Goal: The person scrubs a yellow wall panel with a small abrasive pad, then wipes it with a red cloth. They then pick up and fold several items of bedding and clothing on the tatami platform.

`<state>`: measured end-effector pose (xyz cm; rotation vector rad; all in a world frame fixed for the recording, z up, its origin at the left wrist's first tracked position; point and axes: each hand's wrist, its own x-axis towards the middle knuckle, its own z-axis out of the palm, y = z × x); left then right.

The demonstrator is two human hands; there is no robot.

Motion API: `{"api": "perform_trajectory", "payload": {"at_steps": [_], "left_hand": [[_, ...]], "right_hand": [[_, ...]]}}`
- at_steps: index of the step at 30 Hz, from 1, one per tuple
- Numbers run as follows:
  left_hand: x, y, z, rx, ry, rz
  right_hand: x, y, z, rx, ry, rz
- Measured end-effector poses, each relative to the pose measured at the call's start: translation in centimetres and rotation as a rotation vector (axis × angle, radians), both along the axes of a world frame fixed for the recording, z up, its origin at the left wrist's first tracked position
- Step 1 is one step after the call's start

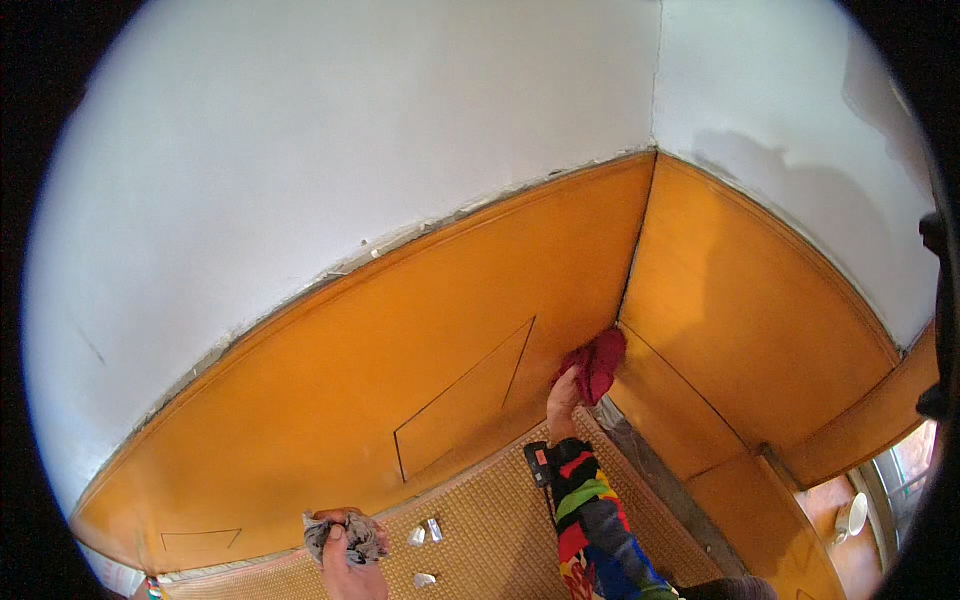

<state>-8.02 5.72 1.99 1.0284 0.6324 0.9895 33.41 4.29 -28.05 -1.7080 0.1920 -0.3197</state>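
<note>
My right hand (563, 402) is closed on a dark red cloth (600, 366), pressing it against the orange-brown wood panelling (470, 320) low down near the corner. Part of the fingers is hidden behind the bunched cloth. At the lower left, my left hand (350, 575) grips a crumpled grey rag (345, 537), with the thumb on top. That rag is held near the foot of the left panel, and I cannot tell whether it touches the wood. A multicoloured sleeve (600, 510) covers my right arm.
A small black device (538, 462) is beside my right sleeve. Several small whitish pieces (425, 578) lie on the tan woven mat (480, 520). White wall (350, 120) rises above the panels' rough top edge. A white container (851, 518) stands at the far right.
</note>
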Motion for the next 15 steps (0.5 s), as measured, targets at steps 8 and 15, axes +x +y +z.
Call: {"api": "perform_trajectory", "payload": {"at_steps": [8,15], "left_hand": [[0.0,-0.8,0.9,0.009,0.026,-0.071],[0.5,-1.9,1.1,0.010,0.059,-0.037]], "right_hand": [[-3.4,-6.2,0.0,0.405,0.613,0.237],[-12.9,-5.9,20.5,0.639,-0.330,0.555]]}}
